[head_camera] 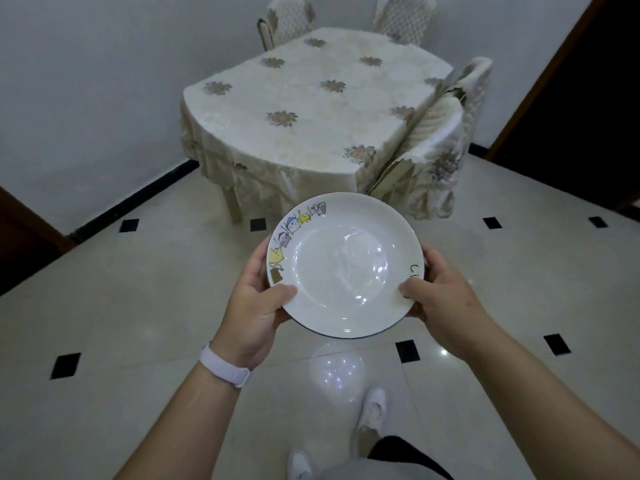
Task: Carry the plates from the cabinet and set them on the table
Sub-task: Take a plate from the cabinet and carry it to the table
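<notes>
I hold a white plate [344, 265] level in front of me, over the tiled floor. It has small cartoon figures along its left rim and a dark outer edge. My left hand [256, 306] grips its left rim, thumb on top and fingers underneath. My right hand [440, 292] grips the right rim the same way. The table [311, 105], covered with a cream cloth with brown flower patches, stands ahead beyond the plate. No cabinet is in view.
Covered chairs stand round the table: one at the near right [433, 157], one behind it [474, 88], two at the far side [287, 19]. Dark doorways lie at right [581, 98] and lower left. Glossy floor tiles [138, 289] stretch between me and the table.
</notes>
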### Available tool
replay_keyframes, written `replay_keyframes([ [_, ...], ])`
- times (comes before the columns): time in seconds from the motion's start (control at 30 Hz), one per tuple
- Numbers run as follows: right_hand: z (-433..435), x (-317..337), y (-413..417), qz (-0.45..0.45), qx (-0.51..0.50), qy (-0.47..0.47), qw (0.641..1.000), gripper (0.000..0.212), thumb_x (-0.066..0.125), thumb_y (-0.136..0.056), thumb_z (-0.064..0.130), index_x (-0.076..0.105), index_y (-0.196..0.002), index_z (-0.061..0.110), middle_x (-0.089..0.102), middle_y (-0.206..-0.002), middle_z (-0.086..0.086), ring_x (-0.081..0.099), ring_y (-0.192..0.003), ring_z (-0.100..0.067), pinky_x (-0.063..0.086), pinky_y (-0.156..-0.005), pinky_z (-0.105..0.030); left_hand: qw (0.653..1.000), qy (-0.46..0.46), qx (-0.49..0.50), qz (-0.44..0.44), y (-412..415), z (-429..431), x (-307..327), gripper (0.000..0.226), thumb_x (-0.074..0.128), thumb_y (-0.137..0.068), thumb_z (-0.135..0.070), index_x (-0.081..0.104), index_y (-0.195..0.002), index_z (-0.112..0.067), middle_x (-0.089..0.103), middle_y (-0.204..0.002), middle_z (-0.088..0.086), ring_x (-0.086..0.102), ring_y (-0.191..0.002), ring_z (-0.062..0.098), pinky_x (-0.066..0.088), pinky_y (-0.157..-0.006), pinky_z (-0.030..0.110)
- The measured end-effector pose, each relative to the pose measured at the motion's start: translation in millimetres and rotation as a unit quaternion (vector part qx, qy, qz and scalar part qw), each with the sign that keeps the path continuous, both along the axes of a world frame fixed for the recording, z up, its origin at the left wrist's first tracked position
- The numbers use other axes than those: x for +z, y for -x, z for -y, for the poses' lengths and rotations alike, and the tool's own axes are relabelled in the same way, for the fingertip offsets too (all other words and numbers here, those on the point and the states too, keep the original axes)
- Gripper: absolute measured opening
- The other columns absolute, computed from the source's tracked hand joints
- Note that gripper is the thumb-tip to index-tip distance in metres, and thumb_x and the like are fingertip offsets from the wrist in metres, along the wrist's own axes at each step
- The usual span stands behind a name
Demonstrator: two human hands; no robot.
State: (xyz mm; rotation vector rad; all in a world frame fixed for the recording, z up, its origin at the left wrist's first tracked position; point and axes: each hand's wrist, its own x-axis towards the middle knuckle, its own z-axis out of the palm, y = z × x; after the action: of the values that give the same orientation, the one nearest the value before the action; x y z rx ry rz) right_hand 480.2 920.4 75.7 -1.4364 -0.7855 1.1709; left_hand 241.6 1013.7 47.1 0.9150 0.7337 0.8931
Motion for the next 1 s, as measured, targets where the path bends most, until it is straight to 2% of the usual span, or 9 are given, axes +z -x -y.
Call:
replay_keyframes([
  [0.17, -14.7, -9.7, -69.8, -0.035, -0.037, -0.009, 0.999, 0.057, 0.054, -0.065, 0.005, 0.067, -0.100, 0.049, 0.073, -0.101, 0.005, 0.071, -0.088, -0.020, 0.057, -0.063, -0.033, 0.999, -0.006, -0.034, -0.023, -76.9, -30.8, 1.2, 0.078, 0.058, -0.068, 0.007, 0.054, -0.131, -0.039, 0.066, -0.125, 0.000, 0.067, -0.101, 0.022, 0.056, -0.065, 0.038],
  [0.37, -28.6, -5.5, -181.9, -0.053, -0.077, -0.017, 0.995, 0.059, 0.053, -0.066, 0.006, 0.061, -0.118, 0.032, 0.072, -0.101, 0.000, 0.071, -0.089, -0.023, 0.057, -0.063, -0.033, 0.998, 0.006, -0.062, -0.033, -199.7, -60.3, 18.2, 0.081, 0.057, -0.065, 0.009, 0.054, -0.133, -0.035, 0.065, -0.126, 0.003, 0.066, -0.103, 0.024, 0.056, -0.066, 0.039],
  [0.53, -23.6, 5.2, -268.9, -0.052, -0.120, -0.037, 0.991, 0.056, 0.051, -0.067, 0.006, 0.059, -0.115, 0.034, 0.074, -0.095, 0.008, 0.071, -0.082, -0.014, 0.056, -0.060, -0.028, 0.995, -0.014, -0.092, -0.019, -307.1, -70.8, 34.1, 0.081, 0.054, -0.065, 0.013, 0.051, -0.137, -0.024, 0.066, -0.125, 0.006, 0.067, -0.103, 0.024, 0.057, -0.067, 0.036],
  [0.67, -9.1, 12.8, -320.7, -0.051, -0.157, -0.053, 0.985, 0.059, 0.051, -0.067, 0.007, 0.058, -0.121, 0.029, 0.073, -0.101, 0.004, 0.071, -0.085, -0.016, 0.056, -0.061, -0.029, 0.991, -0.001, -0.133, -0.007, -368.0, -69.1, 44.4, 0.079, 0.055, -0.063, 0.012, 0.058, -0.129, -0.030, 0.069, -0.119, 0.004, 0.068, -0.097, 0.023, 0.058, -0.064, 0.036],
  [0.8, 2.6, 10.7, -358.5, -0.059, -0.197, -0.059, 0.977, 0.058, 0.052, -0.066, 0.006, 0.059, -0.119, 0.030, 0.073, -0.103, 0.004, 0.071, -0.089, -0.017, 0.056, -0.063, -0.031, 0.982, -0.002, -0.186, -0.030, -422.0, -76.4, 43.3, 0.079, 0.052, -0.071, 0.019, 0.051, -0.135, -0.027, 0.064, -0.126, 0.008, 0.064, -0.103, 0.029, 0.057, -0.062, 0.038],
  [0.87, 6.1, 7.6, -376.2, -0.064, -0.223, -0.056, 0.971, 0.058, 0.052, -0.067, 0.006, 0.059, -0.120, 0.029, 0.073, -0.104, 0.004, 0.071, -0.089, -0.017, 0.056, -0.063, -0.032, 0.977, -0.005, -0.212, -0.036, -449.0, -81.3, 41.2, 0.077, 0.046, -0.076, 0.022, 0.049, -0.136, -0.026, 0.062, -0.130, 0.009, 0.062, -0.106, 0.031, 0.058, -0.064, 0.038],
  [1.0, 6.9, 1.6, -414.9, -0.068, -0.267, -0.046, 0.960, 0.061, 0.053, -0.068, 0.005, 0.058, -0.124, 0.029, 0.072, -0.105, 0.003, 0.070, -0.091, -0.018, 0.056, -0.065, -0.033, 0.968, -0.014, -0.247, -0.033, -502.2, -95.8, 34.1, 0.078, 0.052, -0.071, 0.017, 0.049, -0.137, -0.025, 0.062, -0.130, 0.009, 0.062, -0.108, 0.030, 0.058, -0.071, 0.038],
])
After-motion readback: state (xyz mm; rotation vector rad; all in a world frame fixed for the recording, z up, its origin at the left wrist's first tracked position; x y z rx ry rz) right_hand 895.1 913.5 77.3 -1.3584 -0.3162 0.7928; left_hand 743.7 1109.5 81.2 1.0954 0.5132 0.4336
